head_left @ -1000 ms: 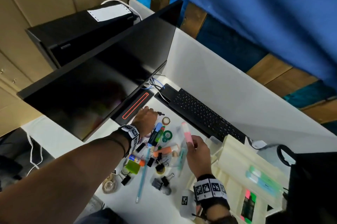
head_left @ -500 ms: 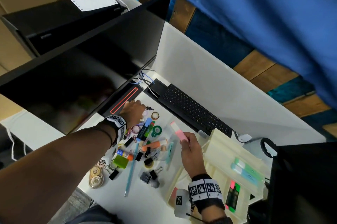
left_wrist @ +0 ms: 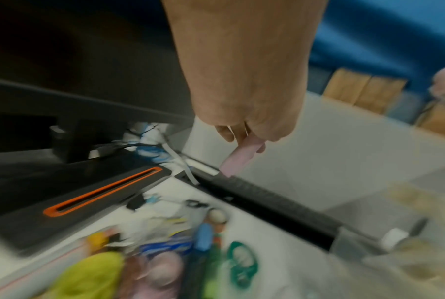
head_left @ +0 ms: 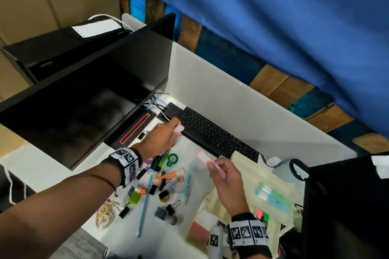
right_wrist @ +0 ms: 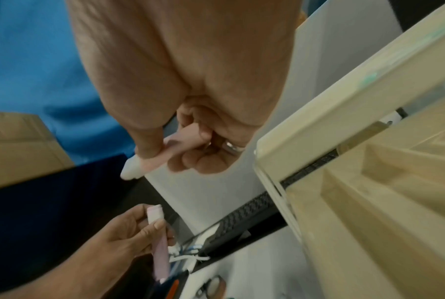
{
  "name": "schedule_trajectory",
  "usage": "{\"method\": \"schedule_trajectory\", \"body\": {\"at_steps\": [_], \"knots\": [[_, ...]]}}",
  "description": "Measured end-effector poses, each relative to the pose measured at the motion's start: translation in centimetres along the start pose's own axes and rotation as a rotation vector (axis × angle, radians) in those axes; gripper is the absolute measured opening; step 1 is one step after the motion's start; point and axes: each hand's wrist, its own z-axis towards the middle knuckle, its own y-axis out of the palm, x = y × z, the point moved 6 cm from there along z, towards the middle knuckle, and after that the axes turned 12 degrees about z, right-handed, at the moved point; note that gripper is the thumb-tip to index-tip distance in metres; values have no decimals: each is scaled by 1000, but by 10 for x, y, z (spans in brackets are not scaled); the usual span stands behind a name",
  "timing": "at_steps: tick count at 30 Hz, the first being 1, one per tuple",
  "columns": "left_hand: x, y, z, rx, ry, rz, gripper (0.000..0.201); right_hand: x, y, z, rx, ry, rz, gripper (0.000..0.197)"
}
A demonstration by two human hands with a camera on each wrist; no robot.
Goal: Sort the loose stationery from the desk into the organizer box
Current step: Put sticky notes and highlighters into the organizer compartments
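In the head view, left of centre, the left hand [head_left: 162,138] hangs over the far edge of the stationery pile [head_left: 160,180], near the keyboard [head_left: 210,132]. Its fingers [left_wrist: 242,133] are curled round a pale pink pen [left_wrist: 238,156]. The pen's long axis runs from the palm out toward the upper right of the head frame, free end over the keyboard's near corner.

Right of that, at centre, the right hand [head_left: 225,176] pinches a pink highlighter [head_left: 205,158] between thumb and fingers [right_wrist: 201,161]. Its long axis slants from the hand up to the upper left of the frame, cap end leading, so it points away from the box.

Lower right, just beside this hand, stands the cream organizer box [head_left: 248,166]; a green and a blue marker already lie in an upper tray. The right hand is much the nearer to it, so the highlighter will likely go in first, probably turned to lie along a compartment. The left must cross the tabletop [head_left: 168,237] over the pile.
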Motion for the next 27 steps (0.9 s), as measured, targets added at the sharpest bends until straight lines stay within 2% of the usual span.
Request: {"method": "schedule_trajectory", "body": {"at_steps": [4,9,14,17,21,24,27], "knots": [[67,-7,8,89,225,-53,16,-14,-32,-16,-17,-64,134,11],[147,8,11,16,428,-79,17,-26,-83,-38,-28,-148,100,32],[204,39,13,-68,510,-69,33,-20,-145,-58,159,-175,51,24],[228,63,13,-127,561,55,33,0,-183,-69,274,-181,-11,27],[247,92,15,-148,595,225,29,49,-227,-76,388,-157,-366,27],[254,113,12,-148,633,398,28,62,-232,-79,365,-191,-487,33],[257,125,4,-121,657,544,30,69,-225,-79,296,-186,-560,19]]}}
